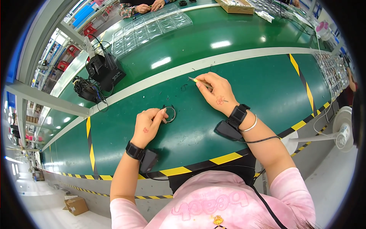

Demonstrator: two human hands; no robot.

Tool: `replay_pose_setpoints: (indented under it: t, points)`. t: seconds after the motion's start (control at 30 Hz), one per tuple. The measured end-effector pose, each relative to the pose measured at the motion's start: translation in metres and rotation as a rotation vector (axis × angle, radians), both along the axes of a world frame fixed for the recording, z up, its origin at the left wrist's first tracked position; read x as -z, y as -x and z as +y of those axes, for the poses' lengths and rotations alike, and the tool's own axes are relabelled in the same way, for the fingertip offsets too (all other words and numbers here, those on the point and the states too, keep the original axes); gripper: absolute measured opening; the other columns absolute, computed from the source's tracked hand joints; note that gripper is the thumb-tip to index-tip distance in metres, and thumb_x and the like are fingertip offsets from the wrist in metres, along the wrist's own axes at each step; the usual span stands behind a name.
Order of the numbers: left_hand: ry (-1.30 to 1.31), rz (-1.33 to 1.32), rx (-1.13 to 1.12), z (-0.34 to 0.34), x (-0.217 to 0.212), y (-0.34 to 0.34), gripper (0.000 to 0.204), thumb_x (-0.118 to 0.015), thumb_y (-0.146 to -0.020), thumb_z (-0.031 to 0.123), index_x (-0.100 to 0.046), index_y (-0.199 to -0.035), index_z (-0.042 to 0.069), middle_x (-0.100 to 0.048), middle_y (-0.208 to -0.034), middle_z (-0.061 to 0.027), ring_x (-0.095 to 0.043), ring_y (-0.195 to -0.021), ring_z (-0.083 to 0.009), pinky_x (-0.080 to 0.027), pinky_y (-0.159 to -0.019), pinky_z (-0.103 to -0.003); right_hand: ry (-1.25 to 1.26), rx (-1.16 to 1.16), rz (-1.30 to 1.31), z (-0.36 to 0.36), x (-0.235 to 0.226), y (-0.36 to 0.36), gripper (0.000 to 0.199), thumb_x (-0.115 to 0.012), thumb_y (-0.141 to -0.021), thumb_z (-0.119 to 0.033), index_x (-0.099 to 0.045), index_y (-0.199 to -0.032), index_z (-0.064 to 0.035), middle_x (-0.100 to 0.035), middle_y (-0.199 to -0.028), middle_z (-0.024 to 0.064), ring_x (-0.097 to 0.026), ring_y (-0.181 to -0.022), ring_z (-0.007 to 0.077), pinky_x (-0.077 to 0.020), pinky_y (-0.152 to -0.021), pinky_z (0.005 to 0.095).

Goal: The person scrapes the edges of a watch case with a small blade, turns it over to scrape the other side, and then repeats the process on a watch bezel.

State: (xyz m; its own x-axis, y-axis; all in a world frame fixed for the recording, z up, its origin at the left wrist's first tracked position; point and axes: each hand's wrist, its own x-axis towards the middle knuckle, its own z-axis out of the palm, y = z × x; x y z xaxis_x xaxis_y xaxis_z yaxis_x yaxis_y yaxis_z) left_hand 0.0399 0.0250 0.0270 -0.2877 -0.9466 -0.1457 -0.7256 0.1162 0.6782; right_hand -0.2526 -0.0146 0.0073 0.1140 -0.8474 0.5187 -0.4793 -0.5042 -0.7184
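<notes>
From the head view, we look down on a green table point(251, 76) edged with yellow-and-black tape point(227, 158). Our left hand point(148, 124) pinches a thin dark ring point(175, 113) between thumb and fingers at its left side. The ring is over the near half of the table, left of the middle; we cannot tell whether it touches the surface. Our right hand point(217, 91) is farther forward, its fingers closed around a slim tool point(196, 80) with a yellow part near its pointed grey tip. The tip points left, away from the palm and well apart from the ring. Near it, small dark scraps point(184, 87) lie on the green surface.

We wear a black strap with a dark box on each wrist, and a pale bangle point(249, 124) sits on the right forearm. Beyond our hands, a white strip point(244, 55) crosses the table. At the left, past that strip, stands a black device point(101, 70) with tangled cables. Farther off lies a clear plastic tray point(152, 28), with a co-worker's hands point(143, 8) just beyond it. Right of those hands we see a shallow cardboard box point(238, 9), and at the far right another clear tray, filled with small parts point(331, 70).
</notes>
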Motion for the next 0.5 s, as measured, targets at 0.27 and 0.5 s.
replay_pose_setpoints:
  t: [0.27,0.5]
  points:
    - [0.439,-0.011,0.149,0.0,-0.006,0.009,0.055,-0.09,-0.08,0.026,-0.068,-0.127,0.008,-0.059,-0.143,-0.0143,-0.061,-0.126,-0.0297,-0.051,-0.098,-0.041,0.026,-0.035,-0.043,0.003,-0.004,-0.003,0.017,-0.069,-0.101,-0.008,-0.07,-0.117,-0.0039,-0.067,-0.091,0.0058,-0.056,-0.068,0.0123,-0.0482,-0.065,0.0287]
    - [0.485,-0.028,0.353,-0.008,0.001,0.013,0.07,-0.096,-0.069,0.031,-0.067,-0.129,0.01,-0.055,-0.149,-0.0133,-0.05,-0.139,-0.0367,-0.039,-0.116,-0.049,0.068,-0.197,0.13,0.016,-0.011,-0.006,0.02,-0.07,-0.095,-0.002,-0.073,-0.114,-0.007,-0.068,-0.094,0.0073,-0.063,-0.072,0.0203,-0.0515,-0.066,0.0305]
